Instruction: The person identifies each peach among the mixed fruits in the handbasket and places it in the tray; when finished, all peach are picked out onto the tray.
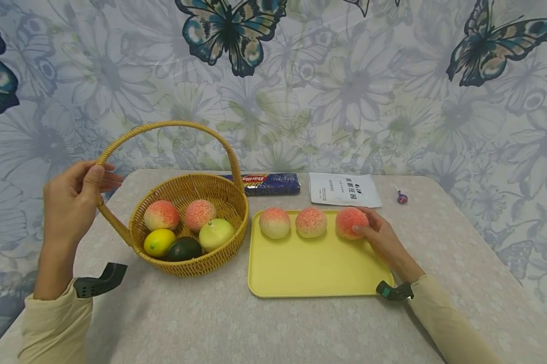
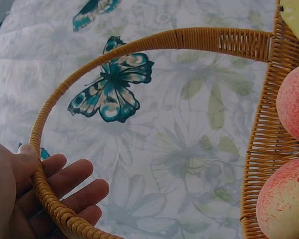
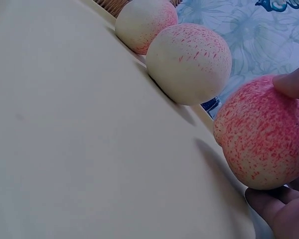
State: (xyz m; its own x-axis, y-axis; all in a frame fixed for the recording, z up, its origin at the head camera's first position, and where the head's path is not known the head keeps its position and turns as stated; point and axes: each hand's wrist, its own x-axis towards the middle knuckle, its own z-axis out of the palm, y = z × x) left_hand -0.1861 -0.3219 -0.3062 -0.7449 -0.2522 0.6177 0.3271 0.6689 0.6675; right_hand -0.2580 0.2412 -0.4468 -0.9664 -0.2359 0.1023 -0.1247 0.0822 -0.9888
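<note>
My left hand (image 1: 101, 178) grips the arched handle (image 1: 164, 125) of a wicker basket (image 1: 191, 263), thumb in front and fingers (image 2: 74, 186) behind. The basket holds two peaches (image 1: 161, 215), a lemon (image 1: 159, 242), an avocado (image 1: 184, 248) and a pale green fruit (image 1: 216, 234). To its right lies a yellow tray (image 1: 314, 268) with three peaches in a row along the far edge. My right hand (image 1: 363, 225) holds the rightmost peach (image 1: 349, 221), which rests on the tray; the thumb (image 3: 291, 82) lies on top and fingers (image 3: 279, 209) curl beneath.
A blue pasta box (image 1: 266, 183), a white packet (image 1: 343, 189) and a small lollipop (image 1: 401, 197) lie along the table's far edge. A butterfly-print cloth hangs behind. The near half of the tray is bare.
</note>
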